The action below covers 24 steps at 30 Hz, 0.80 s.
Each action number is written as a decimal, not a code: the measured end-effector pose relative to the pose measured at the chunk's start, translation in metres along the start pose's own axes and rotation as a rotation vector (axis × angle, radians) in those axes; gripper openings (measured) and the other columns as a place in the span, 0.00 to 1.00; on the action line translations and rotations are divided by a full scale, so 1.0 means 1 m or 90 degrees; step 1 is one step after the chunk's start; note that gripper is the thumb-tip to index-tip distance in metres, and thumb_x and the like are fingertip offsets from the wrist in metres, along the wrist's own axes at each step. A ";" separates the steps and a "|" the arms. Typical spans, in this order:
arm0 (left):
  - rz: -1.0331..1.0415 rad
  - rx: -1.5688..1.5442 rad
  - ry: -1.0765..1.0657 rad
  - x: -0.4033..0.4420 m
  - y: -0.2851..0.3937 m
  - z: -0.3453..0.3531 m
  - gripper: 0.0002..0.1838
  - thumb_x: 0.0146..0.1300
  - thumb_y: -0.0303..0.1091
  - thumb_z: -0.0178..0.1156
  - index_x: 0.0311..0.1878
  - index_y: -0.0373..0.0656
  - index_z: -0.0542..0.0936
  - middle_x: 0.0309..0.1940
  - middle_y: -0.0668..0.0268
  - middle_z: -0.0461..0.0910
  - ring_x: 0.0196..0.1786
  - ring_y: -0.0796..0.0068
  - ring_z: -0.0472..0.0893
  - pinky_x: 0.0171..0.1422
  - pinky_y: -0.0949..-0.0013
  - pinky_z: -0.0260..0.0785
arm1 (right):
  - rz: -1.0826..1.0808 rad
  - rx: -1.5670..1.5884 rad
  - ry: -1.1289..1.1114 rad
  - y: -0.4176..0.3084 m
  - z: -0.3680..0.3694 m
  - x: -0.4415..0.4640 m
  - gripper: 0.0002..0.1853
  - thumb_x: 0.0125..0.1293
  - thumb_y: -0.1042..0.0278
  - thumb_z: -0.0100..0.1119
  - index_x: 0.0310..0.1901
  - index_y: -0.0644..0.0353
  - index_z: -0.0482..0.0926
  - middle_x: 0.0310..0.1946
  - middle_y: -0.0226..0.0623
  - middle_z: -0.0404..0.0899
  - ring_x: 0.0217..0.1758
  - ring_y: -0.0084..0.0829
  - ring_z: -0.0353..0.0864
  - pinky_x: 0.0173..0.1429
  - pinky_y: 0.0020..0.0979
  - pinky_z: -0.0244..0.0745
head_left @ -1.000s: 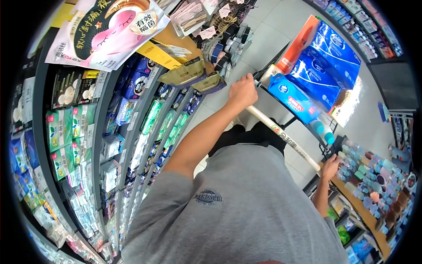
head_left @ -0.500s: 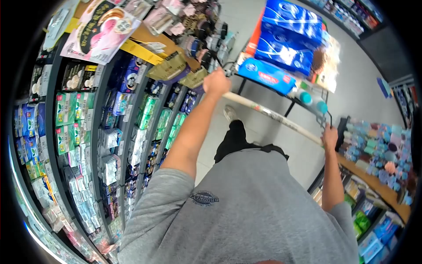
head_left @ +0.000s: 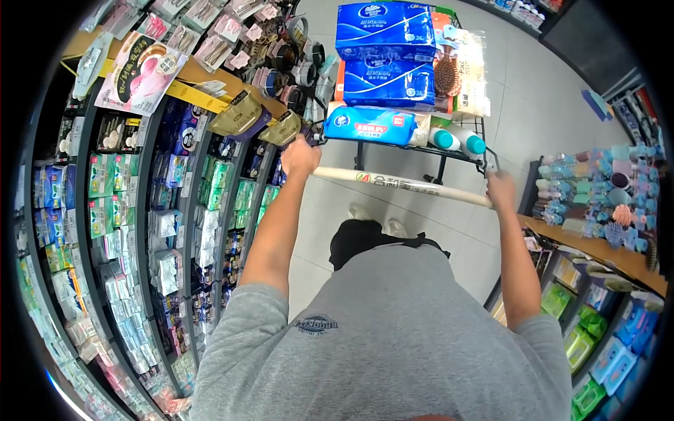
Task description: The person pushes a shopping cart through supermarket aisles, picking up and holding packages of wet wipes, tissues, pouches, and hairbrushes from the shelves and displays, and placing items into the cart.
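My left hand [head_left: 300, 156] is closed around the left end of the cart's pale handle bar [head_left: 400, 184], by the black frame. At the bar's right end, my right hand [head_left: 500, 189] is wrapped round it, slightly blurred. Beyond the bar is the black wire cart [head_left: 484, 165]. It holds two blue tissue packs [head_left: 388, 83], a blue wipes pack [head_left: 368, 125] in front of them, two bottles with turquoise caps [head_left: 458, 142], and a brown hairbrush [head_left: 446, 74] in packaging on the right.
Shelves of packaged goods [head_left: 112, 203] line the left, with hair accessories [head_left: 281, 59] at their far end. A right-hand shelf [head_left: 604, 256] carries brushes above and green and blue packs below. Grey floor tiles [head_left: 421, 231] show under the bar.
The cart and its load have shifted left and up in view, and the handle bar now lies nearly level. Both hands have stayed on it. The feet have changed position.
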<state>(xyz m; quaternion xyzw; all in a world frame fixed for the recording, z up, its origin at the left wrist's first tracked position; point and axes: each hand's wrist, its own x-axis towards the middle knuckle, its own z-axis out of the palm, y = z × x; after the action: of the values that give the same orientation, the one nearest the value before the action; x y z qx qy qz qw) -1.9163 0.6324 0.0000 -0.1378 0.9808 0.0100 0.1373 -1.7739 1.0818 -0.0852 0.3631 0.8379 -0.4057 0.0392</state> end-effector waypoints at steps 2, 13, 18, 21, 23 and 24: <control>-0.023 -0.004 -0.014 -0.009 -0.001 0.003 0.23 0.54 0.43 0.57 0.52 0.41 0.75 0.46 0.47 0.81 0.51 0.50 0.81 0.57 0.55 0.72 | -0.018 -0.002 0.016 0.005 -0.001 0.002 0.16 0.56 0.58 0.60 0.30 0.67 0.77 0.21 0.50 0.79 0.27 0.45 0.82 0.38 0.41 0.75; -0.047 0.000 -0.055 -0.055 0.001 0.012 0.24 0.55 0.42 0.57 0.52 0.39 0.73 0.48 0.47 0.81 0.51 0.51 0.81 0.57 0.56 0.72 | 0.002 -0.148 -0.011 0.011 -0.025 -0.014 0.17 0.54 0.55 0.61 0.31 0.64 0.78 0.31 0.52 0.81 0.39 0.52 0.80 0.45 0.44 0.73; -0.053 -0.013 -0.056 -0.069 0.001 0.016 0.23 0.55 0.42 0.57 0.52 0.39 0.74 0.48 0.47 0.81 0.52 0.51 0.81 0.57 0.56 0.72 | -0.012 -0.163 -0.010 0.015 -0.033 -0.018 0.16 0.54 0.55 0.60 0.30 0.63 0.77 0.31 0.52 0.81 0.40 0.52 0.81 0.45 0.44 0.73; -0.059 -0.022 -0.044 -0.071 -0.003 0.021 0.23 0.55 0.41 0.57 0.52 0.39 0.73 0.48 0.47 0.81 0.52 0.51 0.81 0.57 0.56 0.72 | -0.038 -0.189 0.012 0.004 -0.037 -0.029 0.16 0.55 0.55 0.60 0.31 0.63 0.77 0.32 0.52 0.81 0.40 0.52 0.81 0.45 0.45 0.74; -0.044 -0.018 -0.030 -0.075 -0.006 0.026 0.23 0.56 0.41 0.56 0.53 0.39 0.73 0.48 0.47 0.81 0.52 0.51 0.81 0.58 0.56 0.72 | -0.056 -0.211 0.026 0.003 -0.040 -0.034 0.16 0.55 0.55 0.60 0.32 0.63 0.77 0.32 0.51 0.81 0.40 0.52 0.81 0.45 0.45 0.74; -0.050 -0.024 -0.029 -0.079 -0.005 0.026 0.23 0.56 0.41 0.56 0.53 0.39 0.73 0.48 0.47 0.81 0.52 0.51 0.81 0.58 0.56 0.72 | -0.049 -0.222 0.031 0.003 -0.040 -0.036 0.16 0.55 0.55 0.59 0.32 0.63 0.77 0.32 0.51 0.81 0.41 0.52 0.81 0.46 0.45 0.74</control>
<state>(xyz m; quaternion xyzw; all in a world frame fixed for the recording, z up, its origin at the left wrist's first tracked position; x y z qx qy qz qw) -1.8351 0.6498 -0.0036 -0.1782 0.9710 0.0264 0.1570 -1.7369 1.0909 -0.0475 0.3280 0.9095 -0.2468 0.0655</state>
